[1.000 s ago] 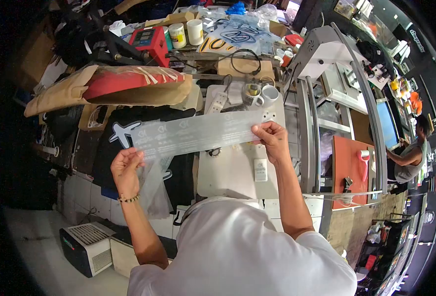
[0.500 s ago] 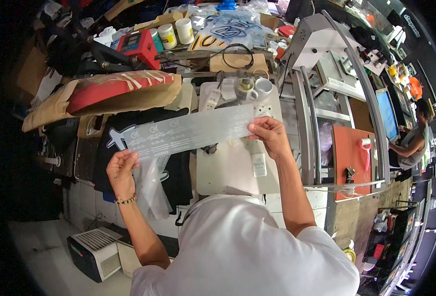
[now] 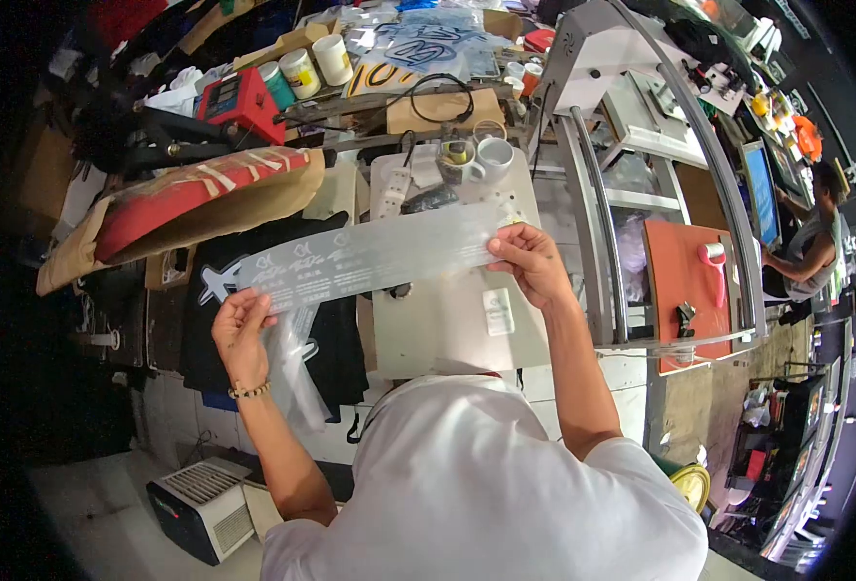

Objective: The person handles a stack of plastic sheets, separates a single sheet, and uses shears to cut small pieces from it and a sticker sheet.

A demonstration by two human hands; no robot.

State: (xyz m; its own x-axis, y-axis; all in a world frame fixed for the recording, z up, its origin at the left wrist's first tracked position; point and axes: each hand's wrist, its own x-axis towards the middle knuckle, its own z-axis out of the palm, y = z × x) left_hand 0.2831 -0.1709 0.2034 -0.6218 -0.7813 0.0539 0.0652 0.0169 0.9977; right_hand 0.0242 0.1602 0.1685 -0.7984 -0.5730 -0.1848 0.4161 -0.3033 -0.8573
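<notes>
A long translucent printed strip (image 3: 370, 257) is stretched between both hands, with rows of white logos and small text on it. My left hand (image 3: 244, 331) pinches its left end, and my right hand (image 3: 530, 263) pinches the right end. More clear film (image 3: 297, 373) hangs below the left hand. Underneath lies a black garment (image 3: 341, 334) with a white-outlined design (image 3: 220, 283) showing beside the strip's left end. A white board (image 3: 418, 339) is under the right part of the strip, bearing a small white packet (image 3: 499, 312).
Mugs (image 3: 493, 160) and a power strip (image 3: 394, 194) sit behind the strip. At left are a red-and-brown padded piece (image 3: 196, 198) and a red control box (image 3: 241, 105). A metal-framed press (image 3: 583, 223) stands right, near an orange-red board (image 3: 689, 290). Another person (image 3: 815, 247) is far right.
The camera view has shifted slightly, so the background objects appear moved left. Both hands still hold the strip, which now looks a little more curved.
</notes>
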